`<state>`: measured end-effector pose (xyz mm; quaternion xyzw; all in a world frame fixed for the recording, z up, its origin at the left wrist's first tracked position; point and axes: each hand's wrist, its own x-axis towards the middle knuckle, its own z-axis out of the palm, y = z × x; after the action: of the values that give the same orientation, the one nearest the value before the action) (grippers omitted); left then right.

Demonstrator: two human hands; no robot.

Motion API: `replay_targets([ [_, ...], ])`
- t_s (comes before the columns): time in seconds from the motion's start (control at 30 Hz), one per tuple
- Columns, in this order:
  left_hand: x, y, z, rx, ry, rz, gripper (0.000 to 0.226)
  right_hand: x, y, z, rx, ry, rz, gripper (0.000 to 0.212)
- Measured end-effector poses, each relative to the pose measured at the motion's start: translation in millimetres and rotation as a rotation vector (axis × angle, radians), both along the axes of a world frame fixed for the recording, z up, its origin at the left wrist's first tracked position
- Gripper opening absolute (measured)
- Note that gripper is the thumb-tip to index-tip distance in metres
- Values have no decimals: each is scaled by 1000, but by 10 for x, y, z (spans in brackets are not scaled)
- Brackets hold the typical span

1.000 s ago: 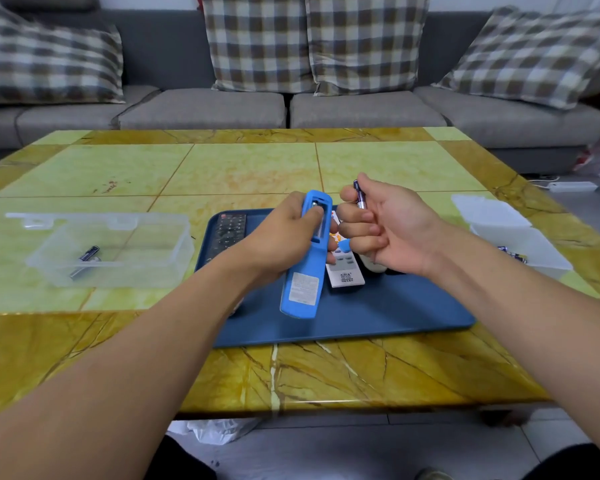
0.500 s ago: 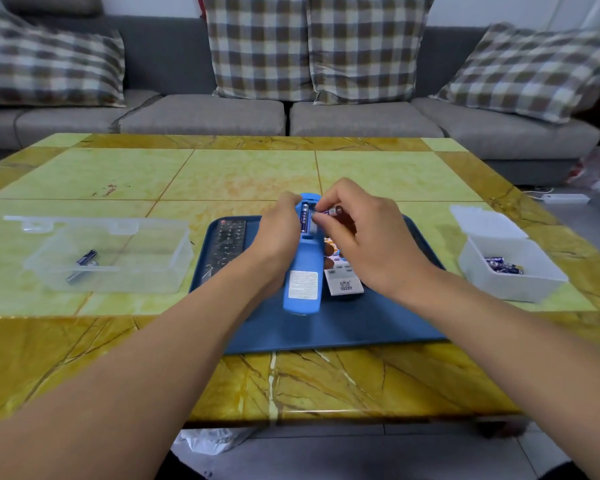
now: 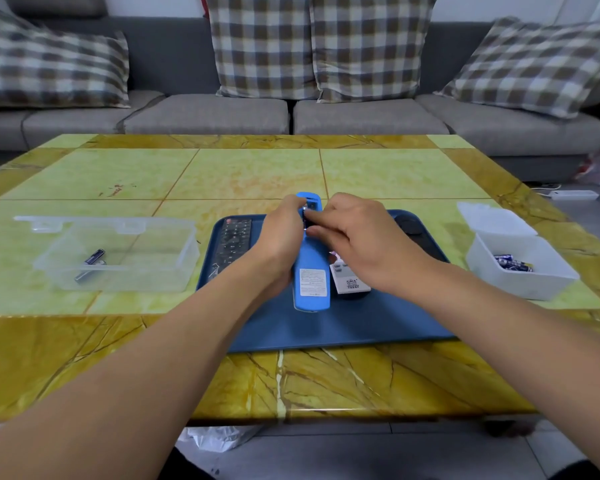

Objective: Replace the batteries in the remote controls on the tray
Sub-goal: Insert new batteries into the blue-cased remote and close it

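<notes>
A person's left hand grips the blue remote while the right hand presses a battery into its open compartment; the black remote left of the hands and the white remote beneath the right wrist appear still to do.

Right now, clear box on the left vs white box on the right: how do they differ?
The clear box is see-through, wide and shallow; the white box is opaque, smaller and deeper. The clear box holds a couple of dark batteries; the white box holds a pile of blue batteries. Both stand open on the table, beside the tray.
</notes>
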<state>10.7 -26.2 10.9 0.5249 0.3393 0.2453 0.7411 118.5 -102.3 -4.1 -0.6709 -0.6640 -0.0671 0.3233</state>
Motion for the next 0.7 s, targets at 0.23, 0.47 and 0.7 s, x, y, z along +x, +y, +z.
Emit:
replay_targets([
  [0.23,94,-191,-2,14,27,-64,31,183,71,-1,181,698,-181,28],
  [0.47,108,-133,-52,65,20,-187,7,346,3,-113,92,1141,-114,8],
  [0.7,46,129,-87,131,32,-131,16,756,-211,-210,-475,35,-197,34],
])
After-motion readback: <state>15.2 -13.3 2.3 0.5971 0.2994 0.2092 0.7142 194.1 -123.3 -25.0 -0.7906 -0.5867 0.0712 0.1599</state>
